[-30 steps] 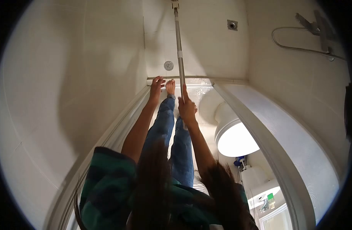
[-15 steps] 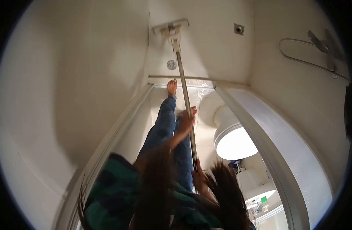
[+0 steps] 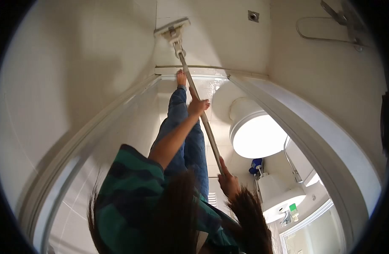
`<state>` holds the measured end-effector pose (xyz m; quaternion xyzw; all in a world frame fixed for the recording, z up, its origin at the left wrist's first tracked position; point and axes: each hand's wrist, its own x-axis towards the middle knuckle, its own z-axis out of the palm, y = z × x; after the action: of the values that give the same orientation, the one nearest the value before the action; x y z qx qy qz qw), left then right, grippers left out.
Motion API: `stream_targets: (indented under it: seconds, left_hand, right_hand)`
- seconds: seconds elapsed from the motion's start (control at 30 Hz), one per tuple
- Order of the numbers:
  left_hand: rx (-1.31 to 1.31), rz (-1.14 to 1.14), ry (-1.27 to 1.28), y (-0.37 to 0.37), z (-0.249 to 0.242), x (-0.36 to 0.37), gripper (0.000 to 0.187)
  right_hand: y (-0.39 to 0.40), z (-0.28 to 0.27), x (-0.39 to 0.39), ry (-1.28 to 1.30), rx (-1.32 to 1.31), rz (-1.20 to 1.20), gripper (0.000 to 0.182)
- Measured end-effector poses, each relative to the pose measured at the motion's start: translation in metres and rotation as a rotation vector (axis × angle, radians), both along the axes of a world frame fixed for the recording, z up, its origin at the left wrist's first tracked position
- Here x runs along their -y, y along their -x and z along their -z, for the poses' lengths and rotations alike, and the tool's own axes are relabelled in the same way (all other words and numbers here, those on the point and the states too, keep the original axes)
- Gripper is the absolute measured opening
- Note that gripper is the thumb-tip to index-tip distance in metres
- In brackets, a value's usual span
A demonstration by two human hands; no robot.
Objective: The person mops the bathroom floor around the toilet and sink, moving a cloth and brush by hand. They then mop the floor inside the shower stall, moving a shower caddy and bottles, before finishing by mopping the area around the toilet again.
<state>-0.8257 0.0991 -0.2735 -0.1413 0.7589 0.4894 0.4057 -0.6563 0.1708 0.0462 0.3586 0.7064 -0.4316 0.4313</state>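
A mop with a metal pole (image 3: 210, 134) slants away from me, its wide flat head (image 3: 172, 27) on the white shower floor against the left wall. Around the middle of the pole is my left hand (image 3: 197, 106), closed. Nearer my body my right hand (image 3: 229, 183) grips the upper end of the same pole. My bare foot (image 3: 181, 78) rests by the shower sill (image 3: 203, 73); the other foot is partly hidden behind my left hand. The round floor drain (image 3: 183, 52) is mostly covered by the mop's joint.
To the right stand a toilet (image 3: 258, 134) with its white lid and a washbasin (image 3: 283, 205) with a green-labelled bottle (image 3: 293, 210). A door frame (image 3: 306, 139) runs along my right. A shower hose (image 3: 315, 37) hangs on the right wall. Long hair hangs into view.
The mop head has shifted left to the wall and turned, now tilting up to the right. The mop joint now covers most of the drain. My view has shifted too. Both hands stay on the pole.
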Motion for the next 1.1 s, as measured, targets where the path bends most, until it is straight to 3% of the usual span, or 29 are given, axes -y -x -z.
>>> stream_targets:
  seconds: [0.03, 0.07, 0.1, 0.13, 0.17, 0.23, 0.3, 0.33, 0.43, 0.57, 0.7, 0.83, 1.1]
  left_hand:
    - [0.102, -0.300, -0.387, -0.045, 0.031, 0.001, 0.089]
    - [-0.208, -0.204, -0.329, -0.072, 0.029, -0.007, 0.089]
    - [0.190, 0.069, 0.183, -0.079, -0.013, -0.011, 0.092]
    - [0.340, -0.105, 0.099, -0.084, -0.047, -0.026, 0.095]
    - [0.297, -0.248, -0.024, -0.101, -0.050, -0.032, 0.094]
    - [0.232, -0.256, -0.053, -0.107, -0.072, -0.031, 0.091]
    - [0.187, -0.287, -0.124, -0.120, -0.054, -0.011, 0.089]
    - [0.152, -0.300, -0.155, -0.120, -0.058, -0.002, 0.087]
    - [0.154, -0.047, -0.024, -0.117, -0.093, 0.015, 0.087]
    - [0.177, 0.350, 0.093, -0.113, -0.129, 0.017, 0.088]
    - [0.408, 0.473, 0.003, -0.106, -0.100, -0.004, 0.087]
    - [0.059, 0.695, 0.219, -0.088, -0.081, -0.025, 0.083]
    - [0.006, 0.844, 0.216, -0.056, -0.083, -0.022, 0.082]
  right_hand:
    - [-0.048, 0.003, -0.008, -0.047, -0.097, -0.037, 0.068]
    - [-0.043, -0.020, -0.015, -0.102, -0.112, -0.057, 0.066]
    - [-0.036, -0.044, -0.022, -0.157, -0.126, -0.076, 0.063]
    - [-0.038, -0.059, -0.027, -0.227, -0.187, -0.072, 0.060]
    - [-0.070, -0.053, -0.022, -0.310, -0.128, -0.153, 0.058]
    - [-0.093, -0.053, -0.013, -0.316, -0.107, -0.128, 0.055]
    - [-0.115, -0.044, 0.007, -0.226, -0.226, 0.032, 0.052]
    - [-0.090, -0.058, 0.017, -0.210, -0.246, 0.071, 0.051]
    - [-0.103, -0.078, 0.056, 0.009, 0.016, 0.469, 0.052]
    - [-0.101, -0.081, 0.086, 0.066, -0.010, 0.622, 0.054]
    - [-0.077, -0.069, 0.101, 0.100, -0.099, 0.671, 0.058]
    - [-0.054, -0.063, 0.109, 0.117, -0.137, 0.737, 0.064]
    - [-0.024, -0.079, 0.116, 0.099, -0.067, 1.010, 0.058]
